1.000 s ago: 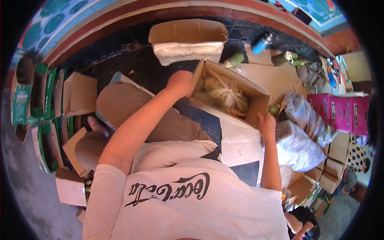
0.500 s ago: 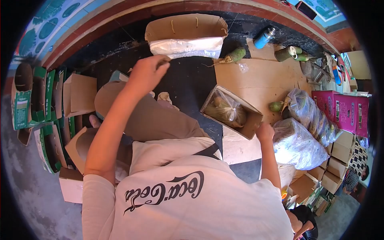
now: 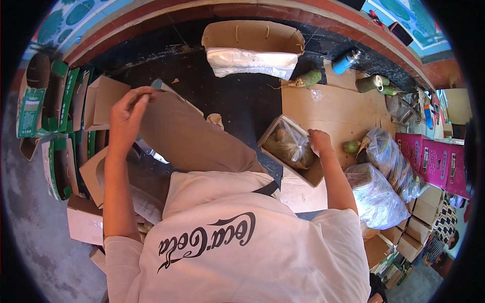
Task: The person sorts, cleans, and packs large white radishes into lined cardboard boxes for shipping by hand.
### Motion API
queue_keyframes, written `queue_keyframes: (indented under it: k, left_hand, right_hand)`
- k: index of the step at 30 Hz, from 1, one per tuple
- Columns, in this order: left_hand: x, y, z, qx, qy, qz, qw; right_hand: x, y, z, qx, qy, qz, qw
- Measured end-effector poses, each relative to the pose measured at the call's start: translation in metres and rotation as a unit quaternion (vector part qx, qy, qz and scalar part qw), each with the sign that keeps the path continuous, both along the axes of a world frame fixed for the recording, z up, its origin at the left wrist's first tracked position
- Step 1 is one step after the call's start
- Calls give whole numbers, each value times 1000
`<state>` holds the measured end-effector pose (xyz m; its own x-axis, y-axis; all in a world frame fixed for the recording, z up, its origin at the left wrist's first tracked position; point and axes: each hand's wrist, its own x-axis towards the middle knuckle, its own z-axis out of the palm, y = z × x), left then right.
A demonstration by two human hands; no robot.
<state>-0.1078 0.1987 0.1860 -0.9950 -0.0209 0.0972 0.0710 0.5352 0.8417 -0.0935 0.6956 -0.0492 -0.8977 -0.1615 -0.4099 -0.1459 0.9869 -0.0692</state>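
My left hand (image 3: 128,112) is raised over my left knee, its fingers loosely bent with a gap to the thumb; no object shows in it. Close by is an open brown carton (image 3: 107,101). My right hand (image 3: 319,141) is closed on the upper right edge of a small open cardboard box (image 3: 314,178). In that box sits a knotted clear plastic bag (image 3: 293,144) holding green radishes. A wide cardboard box (image 3: 252,35) with rope handles and white plastic bags (image 3: 251,63) draped over its front stands ahead.
Flattened cardboard (image 3: 348,108) covers the floor at right, with a loose green radish (image 3: 307,79) on it. Large filled plastic bags (image 3: 376,197), pink boxes (image 3: 444,164) and a blue thermos (image 3: 346,61) lie beyond. Green cartons (image 3: 60,177) stack at left. Another person (image 3: 442,237) is at far right.
My left hand has moved left, away from the white bags to above my knee. My right hand has shifted up and left along the small box's edge. The whole view has turned slightly.
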Motion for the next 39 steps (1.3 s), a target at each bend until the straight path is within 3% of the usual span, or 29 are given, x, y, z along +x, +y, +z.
queue_keyframes:
  k: [4, 8, 16, 19, 22, 26, 29, 31, 33, 36, 39]
  left_hand:
    - [15, -35, 2, 19, -10, 61, 998]
    - [17, -71, -8, 38, -28, 82, 996]
    - [4, -100, -14, 73, -63, 131, 987]
    - [-1, -99, -15, 66, -64, 133, 987]
    - [-1, -91, -15, 34, -59, 133, 989]
    - [5, -96, -25, 0, -56, 108, 993]
    - [13, -98, -22, -7, -51, 117, 992]
    - [18, -98, -19, -10, -47, 126, 991]
    - [22, -100, -17, -16, -43, 135, 990]
    - [33, -108, -21, 2, -35, 152, 988]
    - [46, -117, -23, -18, -32, 165, 986]
  right_hand:
    - [18, -3, 16, -32, 15, 48, 998]
    - [39, 3, 35, -44, -11, 16, 999]
    - [86, 72, 68, 25, -85, -133, 987]
    - [111, 134, 8, 82, -159, -182, 967]
    - [115, 149, 19, -14, -62, -298, 952]
    - [89, 168, -3, 11, -109, -208, 972]
    - [45, 119, 33, -9, 12, -252, 968]
    - [21, 86, 42, -104, 129, -208, 964]
    - [-4, 54, 34, -98, 134, -181, 969]
    - [-35, 8, 11, 9, -13, -133, 991]
    - [-48, -18, -23, 133, -189, -120, 965]
